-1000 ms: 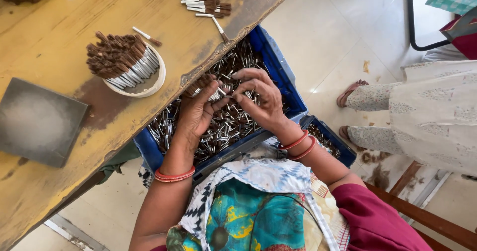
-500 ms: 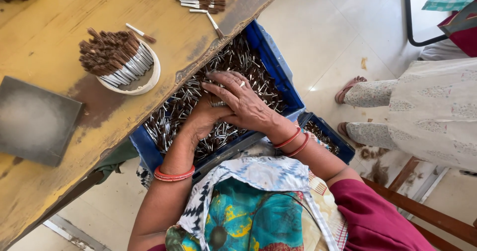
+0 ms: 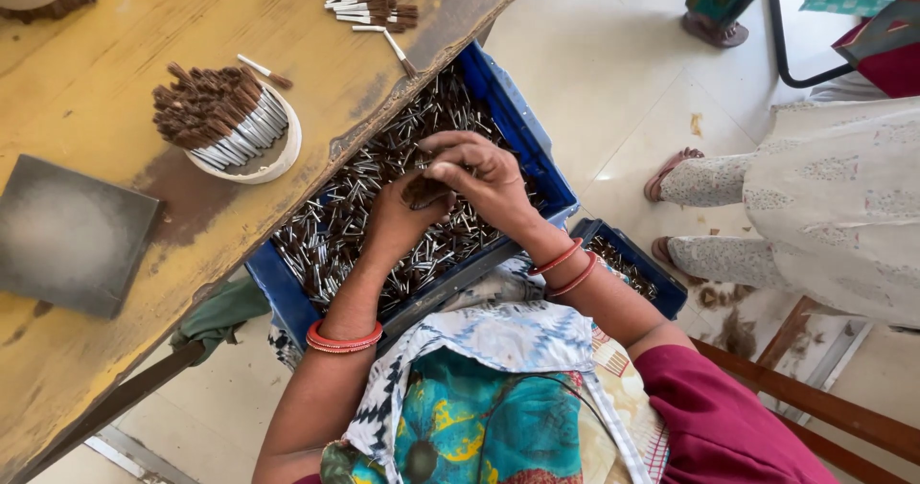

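A blue plastic crate (image 3: 287, 297) on my lap holds several thin silver sticks with brown tips (image 3: 335, 225). Both hands are over its middle. My left hand (image 3: 402, 211) is cupped around a small bunch of the sticks. My right hand (image 3: 479, 172) lies over the left one, fingers curled onto the same bunch. Red bangles sit on both wrists.
A worn yellow table (image 3: 105, 72) stands to the left, bearing a white bowl (image 3: 273, 153) packed with upright sticks, a dark square slab (image 3: 72, 235) and loose sticks (image 3: 369, 0) near its far edge. A second blue crate (image 3: 632, 264) sits behind. Another person (image 3: 824, 206) sits at right.
My right hand has slid from spread over the crate onto my left hand. Both hands have gathered a bunch of sticks together at the crate's middle.
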